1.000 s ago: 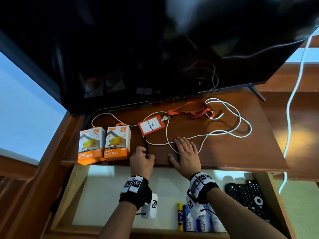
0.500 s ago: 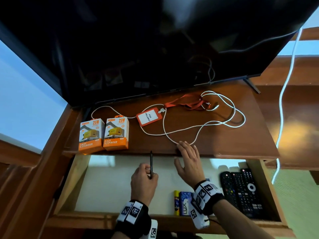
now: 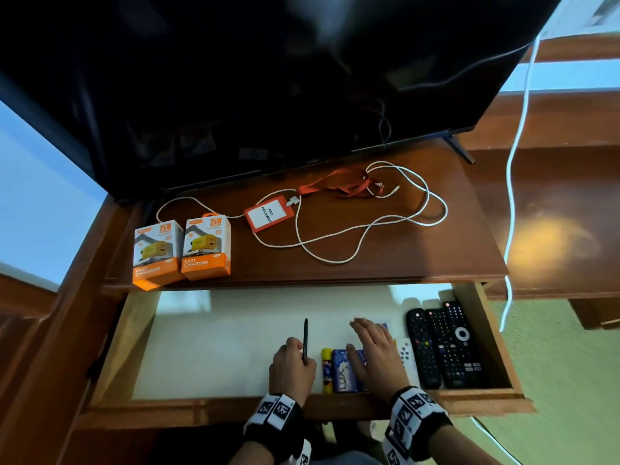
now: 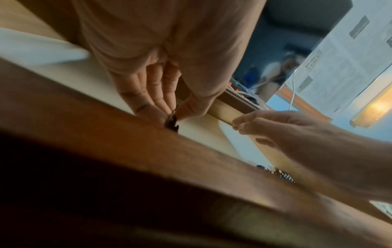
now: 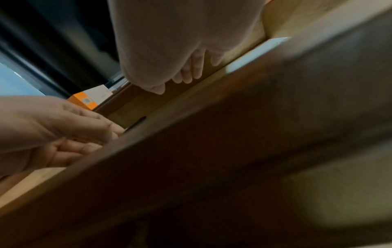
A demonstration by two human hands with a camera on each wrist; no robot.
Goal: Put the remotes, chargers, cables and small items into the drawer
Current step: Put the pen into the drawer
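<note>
The wooden drawer [image 3: 141, 333] stands pulled out under the desk top. My left hand [image 3: 299, 353] is inside it, pinching a thin black pen [image 3: 305, 337] that points away from me; in the left wrist view the fingers [image 4: 157, 99] close on the pen's dark end [image 4: 172, 123]. My right hand [image 3: 369, 345] lies flat with straight fingers over a blue LUX box [image 3: 341, 374]. Two orange charger boxes [image 3: 181, 251], a red badge holder [image 3: 268, 214] with lanyard, and a loose white cable [image 3: 362, 226] lie on the desk top.
At the drawer's right end lie two black remotes [image 3: 449, 344] and a small white remote [image 3: 406, 359]; a yellow tube [image 3: 326, 367] lies beside the LUX box. The drawer's left half shows bare white lining. A large TV [image 3: 268, 78] overhangs the desk. Another white cable [image 3: 513, 196] hangs at right.
Both hands have drawn back from the desk top and down into the drawer. The left hand brought the pen with it; the right hand left the desk edge.
</note>
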